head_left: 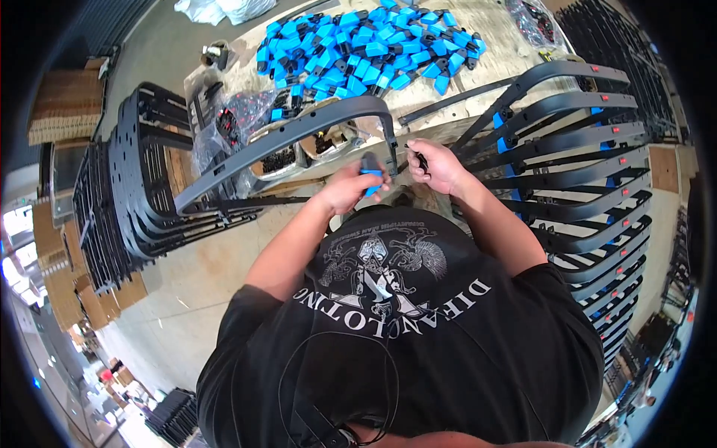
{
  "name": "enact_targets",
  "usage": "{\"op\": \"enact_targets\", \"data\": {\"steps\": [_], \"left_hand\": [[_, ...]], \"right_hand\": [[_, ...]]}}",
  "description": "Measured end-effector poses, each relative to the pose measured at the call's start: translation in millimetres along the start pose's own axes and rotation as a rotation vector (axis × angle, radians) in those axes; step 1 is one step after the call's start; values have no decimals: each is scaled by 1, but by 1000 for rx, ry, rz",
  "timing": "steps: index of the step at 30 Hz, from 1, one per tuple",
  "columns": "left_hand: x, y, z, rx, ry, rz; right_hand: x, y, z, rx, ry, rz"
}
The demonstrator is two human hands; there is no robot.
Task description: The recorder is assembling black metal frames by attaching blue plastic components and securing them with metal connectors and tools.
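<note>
Two finger-clamps, centre | our left hand [345, 190]: blue part [372, 182] | our right hand [441, 168]: black piece [423, 161] | upper-centre heap [366, 52]: presumably for reach

With bare forearms [284, 254] converging in front of the torso [418, 358], the left hand [345, 190] curls closed left of its middle and the right hand [439, 169], fingers bent in a grip, sits slightly farther out, toward its right.
</note>
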State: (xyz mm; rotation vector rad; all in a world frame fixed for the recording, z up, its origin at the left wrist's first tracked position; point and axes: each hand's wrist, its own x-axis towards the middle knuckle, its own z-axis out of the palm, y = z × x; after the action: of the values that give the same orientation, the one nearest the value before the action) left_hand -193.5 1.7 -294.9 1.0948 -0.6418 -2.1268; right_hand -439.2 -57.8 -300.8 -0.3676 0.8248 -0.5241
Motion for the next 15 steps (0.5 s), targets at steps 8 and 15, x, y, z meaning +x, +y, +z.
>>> {"op": "enact_targets", "data": {"steps": [8,15], "left_hand": [[49,-30,12,149,89,-21],[62,-44,10,136,118,-9]], "right_hand": [[7,8,-12,-199,129,-59],[4,1,-12,-336,119,-22]]}}
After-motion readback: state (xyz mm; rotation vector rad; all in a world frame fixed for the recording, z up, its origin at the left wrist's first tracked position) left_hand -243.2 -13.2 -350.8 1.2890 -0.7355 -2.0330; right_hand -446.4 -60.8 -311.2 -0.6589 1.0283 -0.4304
